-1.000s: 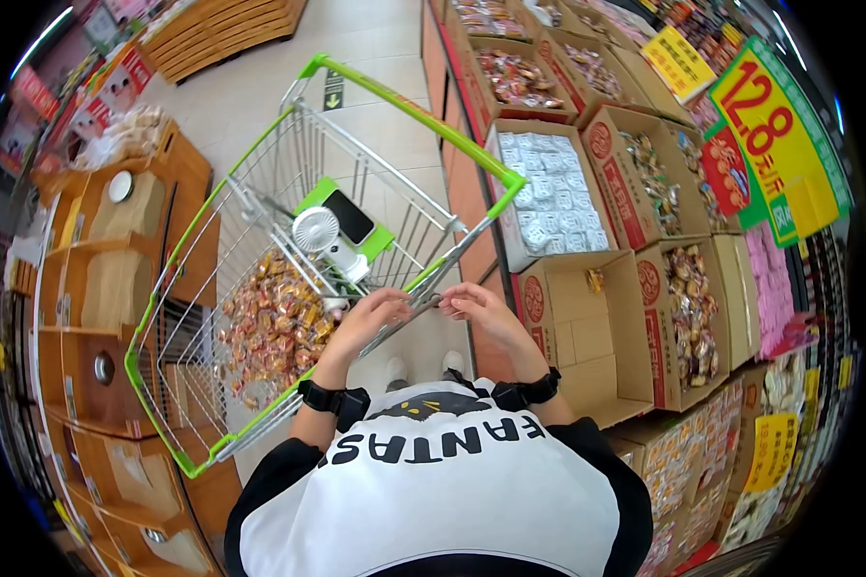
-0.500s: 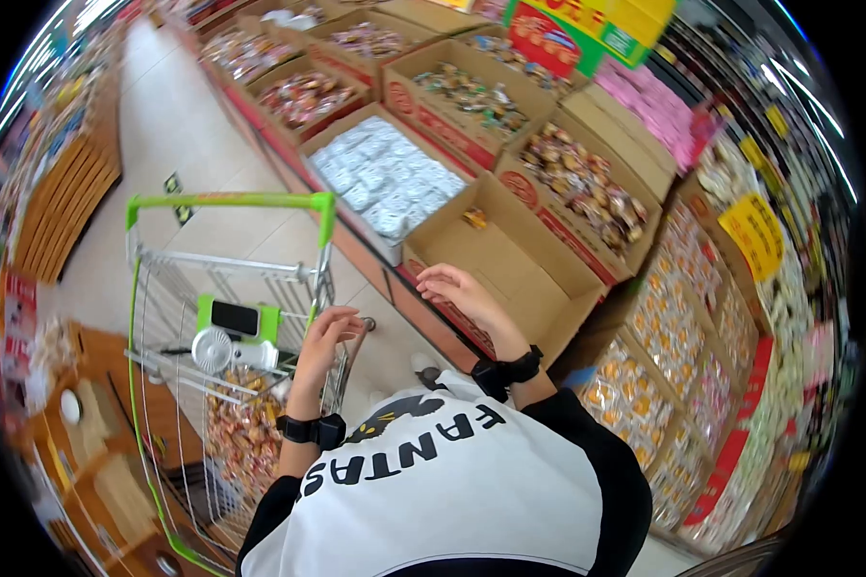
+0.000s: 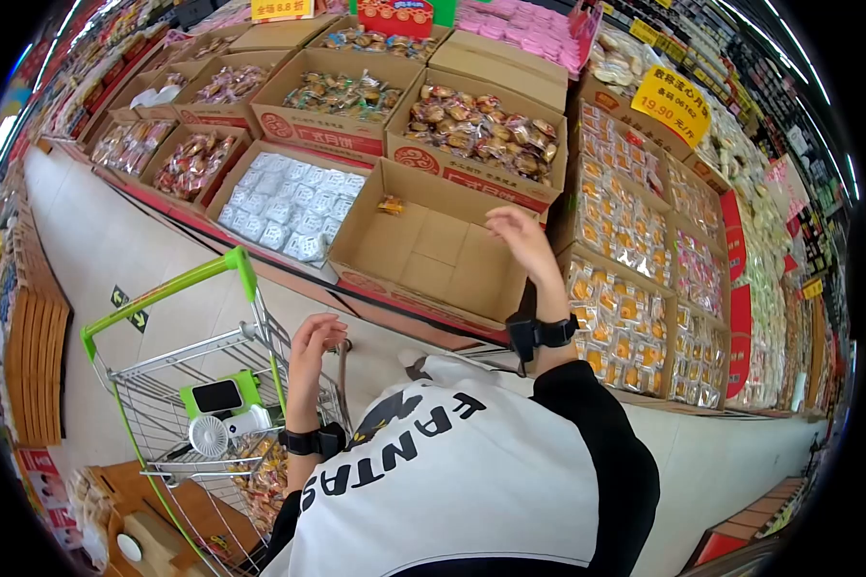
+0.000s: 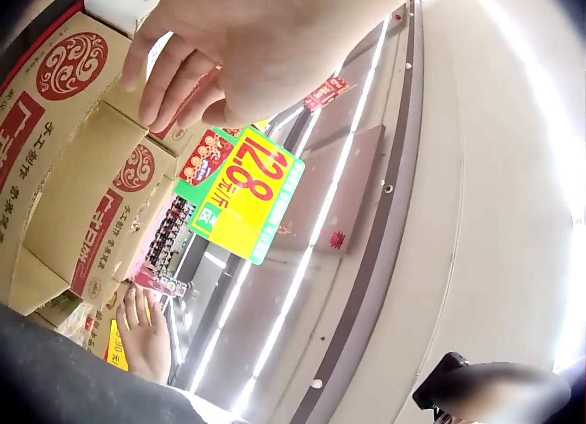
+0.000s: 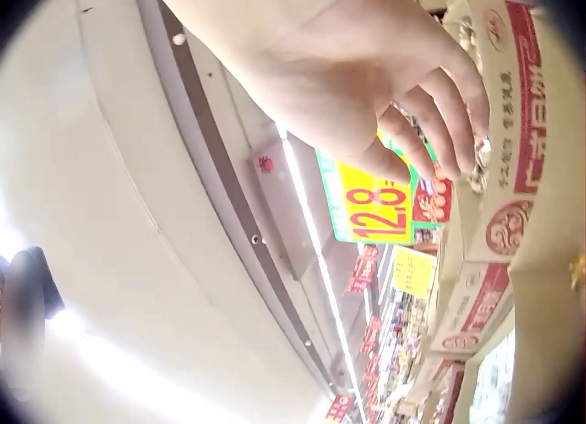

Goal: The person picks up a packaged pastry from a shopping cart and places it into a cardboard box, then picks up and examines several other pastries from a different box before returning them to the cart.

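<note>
My right hand (image 3: 524, 240) is raised over the right side of a cardboard box (image 3: 443, 264), fingers loosely bent and holding nothing. One small wrapped packet (image 3: 391, 205) lies in the box's far left corner. Beside the shopping cart (image 3: 164, 290), my left hand (image 3: 313, 348) hangs in the air with relaxed fingers and nothing in its grasp. The left wrist view shows that hand (image 4: 247, 53) with slightly bent fingers in front of printed box walls. In the right wrist view, the right hand's fingers (image 5: 449, 122) overlap a price sign (image 5: 375, 204).
The cart carries a phone (image 3: 217, 396), a white fan (image 3: 209, 436) and a heap of wrapped packets (image 3: 263, 481). White packets (image 3: 289, 207) fill the box to the left; brown-wrapped pastries (image 3: 481, 130) fill the one behind. Trays of packaged goods (image 3: 621, 317) stand to the right.
My view has turned toward the boxes, and the cart now sits lower left. My hands have moved apart, the right one over the open box. Neither has picked anything up.
</note>
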Action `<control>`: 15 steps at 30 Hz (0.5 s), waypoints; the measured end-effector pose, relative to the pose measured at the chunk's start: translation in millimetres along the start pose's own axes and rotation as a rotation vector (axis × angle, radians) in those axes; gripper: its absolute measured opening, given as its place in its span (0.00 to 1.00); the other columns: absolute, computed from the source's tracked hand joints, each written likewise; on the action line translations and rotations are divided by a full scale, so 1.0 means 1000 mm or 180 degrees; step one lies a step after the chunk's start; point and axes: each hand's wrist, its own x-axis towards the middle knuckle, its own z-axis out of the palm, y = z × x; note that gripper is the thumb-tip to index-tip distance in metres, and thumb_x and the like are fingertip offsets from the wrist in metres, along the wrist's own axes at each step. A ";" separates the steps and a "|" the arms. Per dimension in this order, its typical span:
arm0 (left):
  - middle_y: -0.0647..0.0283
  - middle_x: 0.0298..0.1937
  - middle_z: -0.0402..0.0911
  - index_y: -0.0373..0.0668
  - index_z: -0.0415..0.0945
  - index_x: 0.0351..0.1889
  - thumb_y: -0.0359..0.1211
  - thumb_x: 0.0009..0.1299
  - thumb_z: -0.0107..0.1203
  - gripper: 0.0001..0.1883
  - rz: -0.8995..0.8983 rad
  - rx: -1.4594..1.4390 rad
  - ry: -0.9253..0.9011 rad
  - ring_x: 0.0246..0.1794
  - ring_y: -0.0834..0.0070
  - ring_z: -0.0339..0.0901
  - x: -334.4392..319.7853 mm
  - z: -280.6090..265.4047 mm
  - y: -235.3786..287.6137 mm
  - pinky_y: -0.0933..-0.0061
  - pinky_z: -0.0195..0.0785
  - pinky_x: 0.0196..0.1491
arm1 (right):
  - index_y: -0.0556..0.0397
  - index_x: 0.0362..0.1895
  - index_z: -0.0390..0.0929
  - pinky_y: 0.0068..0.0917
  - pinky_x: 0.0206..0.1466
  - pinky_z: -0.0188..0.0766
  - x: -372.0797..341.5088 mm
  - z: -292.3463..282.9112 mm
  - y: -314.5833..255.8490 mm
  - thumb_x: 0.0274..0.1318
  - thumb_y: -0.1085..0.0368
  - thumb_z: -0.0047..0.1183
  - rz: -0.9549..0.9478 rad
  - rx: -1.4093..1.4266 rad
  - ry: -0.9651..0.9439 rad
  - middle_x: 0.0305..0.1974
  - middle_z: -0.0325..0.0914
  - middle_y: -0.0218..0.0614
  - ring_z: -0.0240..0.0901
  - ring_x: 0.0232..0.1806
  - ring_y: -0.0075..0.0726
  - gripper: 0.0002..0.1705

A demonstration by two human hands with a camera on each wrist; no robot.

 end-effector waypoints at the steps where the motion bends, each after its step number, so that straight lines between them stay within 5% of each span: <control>1: 0.62 0.34 0.75 0.37 0.70 0.40 0.30 0.66 0.39 0.10 0.0010 -0.0023 -0.0007 0.34 0.78 0.71 0.002 0.000 0.000 0.79 0.63 0.42 | 0.56 0.38 0.71 0.19 0.37 0.64 0.001 -0.009 -0.001 0.52 0.67 0.45 -0.0131 -0.0141 0.0245 0.29 0.72 0.31 0.69 0.32 0.23 0.10; 5: 0.62 0.34 0.75 0.37 0.70 0.40 0.30 0.67 0.40 0.10 -0.0012 -0.0048 -0.0036 0.34 0.77 0.71 0.007 0.002 -0.001 0.78 0.63 0.43 | 0.57 0.35 0.73 0.20 0.34 0.66 0.008 -0.036 -0.015 0.49 0.67 0.47 -0.0375 -0.0631 0.0986 0.27 0.74 0.33 0.70 0.30 0.23 0.09; 15: 0.59 0.35 0.74 0.34 0.69 0.40 0.29 0.66 0.39 0.10 0.0235 -0.0250 -0.0167 0.36 0.74 0.72 0.025 0.009 0.010 0.75 0.63 0.45 | 0.56 0.34 0.74 0.25 0.35 0.67 0.037 -0.064 -0.023 0.48 0.62 0.48 -0.0655 -0.1514 0.1732 0.28 0.76 0.37 0.72 0.30 0.31 0.11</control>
